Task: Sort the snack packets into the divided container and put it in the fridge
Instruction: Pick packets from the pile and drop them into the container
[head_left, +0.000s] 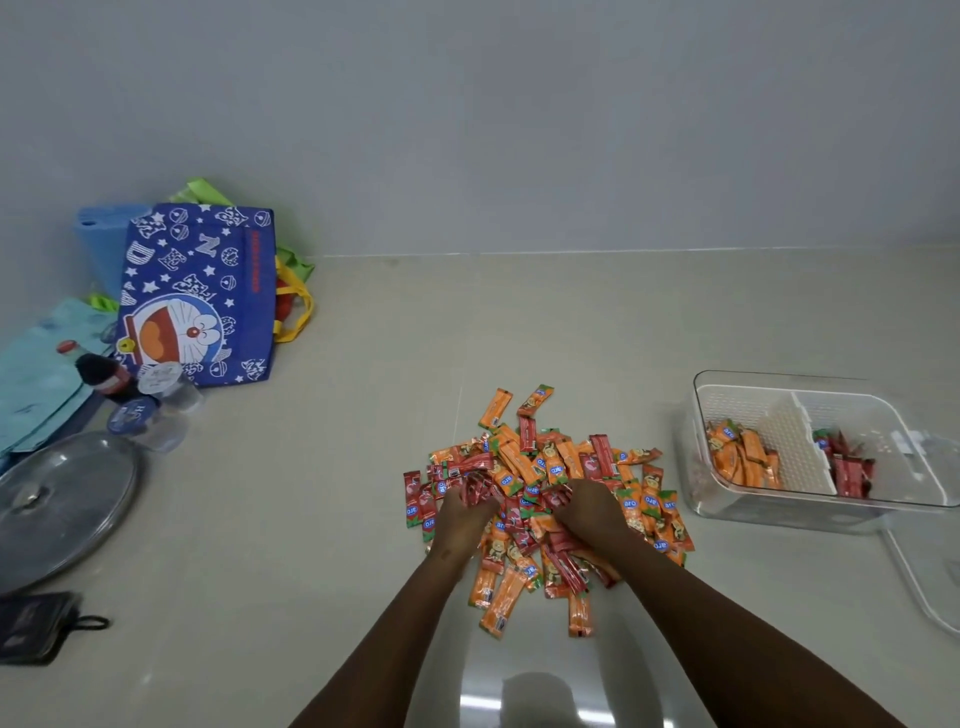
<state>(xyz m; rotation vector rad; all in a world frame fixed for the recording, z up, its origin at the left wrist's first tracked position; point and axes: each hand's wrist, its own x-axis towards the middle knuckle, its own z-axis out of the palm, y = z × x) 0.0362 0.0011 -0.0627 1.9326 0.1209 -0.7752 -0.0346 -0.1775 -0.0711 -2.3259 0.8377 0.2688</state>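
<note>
A heap of orange and red snack packets (550, 462) lies on the pale floor in front of me. My left hand (464, 512) grips a bunch of red packets (478, 487) at the heap's left side. In the middle of the heap my right hand (589, 508) has its fingers curled down into the packets; what they hold is hidden. To the right stands the clear divided container (906, 483): orange packets (744, 457) fill its left compartment and red packets (848, 466) its right one, with a white perforated divider (789, 447) between them.
The container's clear lid (930, 577) lies at the right edge. At left are a blue cartoon bag (200, 296), a cola bottle (101, 376), small water bottles (171, 400), a round glass lid (62, 504) and a dark pouch (36, 626). A grey wall (519, 130) runs behind.
</note>
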